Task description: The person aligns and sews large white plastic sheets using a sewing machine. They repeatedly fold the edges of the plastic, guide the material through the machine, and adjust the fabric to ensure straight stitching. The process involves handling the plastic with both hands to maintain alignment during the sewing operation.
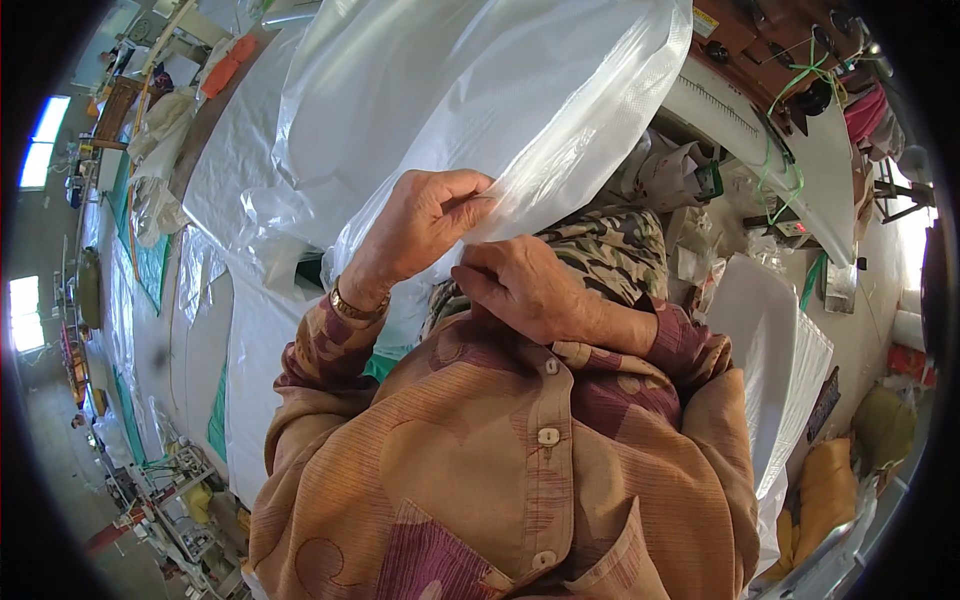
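A large, shiny white plastic sheet (400, 110) with a woven texture spreads in front of me and drapes down toward my lap. At its near edge my left hand (425, 222) is closed, thumb and forefinger pinching the material. Just below and to the right, my right hand (528, 287) is closed too, its fingers curled in at the sheet's lower edge close to my body. The material runs between the two hands. What lies inside the right fingers is mostly hidden.
At the upper right stands a brown machine (765, 45) with green thread (800, 70) above a pale worktop (830, 190). More white sheeting (765, 350) hangs at my right side. An orange cloth (228, 65) lies at the upper left. Yellow bundles (825, 485) sit at the lower right.
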A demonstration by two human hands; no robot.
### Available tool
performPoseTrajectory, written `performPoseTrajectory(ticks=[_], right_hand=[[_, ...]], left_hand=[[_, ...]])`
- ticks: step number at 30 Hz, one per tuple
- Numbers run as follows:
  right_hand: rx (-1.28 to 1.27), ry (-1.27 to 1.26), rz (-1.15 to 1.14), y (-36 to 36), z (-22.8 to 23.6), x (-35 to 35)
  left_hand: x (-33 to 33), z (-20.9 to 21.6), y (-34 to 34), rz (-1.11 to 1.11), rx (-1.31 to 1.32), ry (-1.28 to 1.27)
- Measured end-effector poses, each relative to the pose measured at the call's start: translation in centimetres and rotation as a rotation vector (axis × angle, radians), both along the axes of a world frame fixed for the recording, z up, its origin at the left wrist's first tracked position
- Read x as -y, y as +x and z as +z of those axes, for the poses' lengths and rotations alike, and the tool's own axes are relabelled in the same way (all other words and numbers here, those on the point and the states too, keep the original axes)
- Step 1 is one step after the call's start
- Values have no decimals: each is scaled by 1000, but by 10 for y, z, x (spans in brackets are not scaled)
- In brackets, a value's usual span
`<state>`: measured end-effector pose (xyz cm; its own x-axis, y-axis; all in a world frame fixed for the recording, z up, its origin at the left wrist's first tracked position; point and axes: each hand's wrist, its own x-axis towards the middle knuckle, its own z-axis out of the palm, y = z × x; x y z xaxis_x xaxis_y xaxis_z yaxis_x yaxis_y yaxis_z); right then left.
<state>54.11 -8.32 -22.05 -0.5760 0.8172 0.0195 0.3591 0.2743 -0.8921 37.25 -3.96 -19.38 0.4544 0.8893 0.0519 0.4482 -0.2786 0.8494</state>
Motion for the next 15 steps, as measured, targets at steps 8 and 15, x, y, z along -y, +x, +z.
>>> performPoseTrajectory(ticks=[8, 15], right_hand=[[66, 103, 24, -14, -8, 2], [138, 102, 89, -19, -21, 0]], left_hand=[[2, -16, -5, 55, 57, 11], [0, -27, 0, 99, 170, -170]])
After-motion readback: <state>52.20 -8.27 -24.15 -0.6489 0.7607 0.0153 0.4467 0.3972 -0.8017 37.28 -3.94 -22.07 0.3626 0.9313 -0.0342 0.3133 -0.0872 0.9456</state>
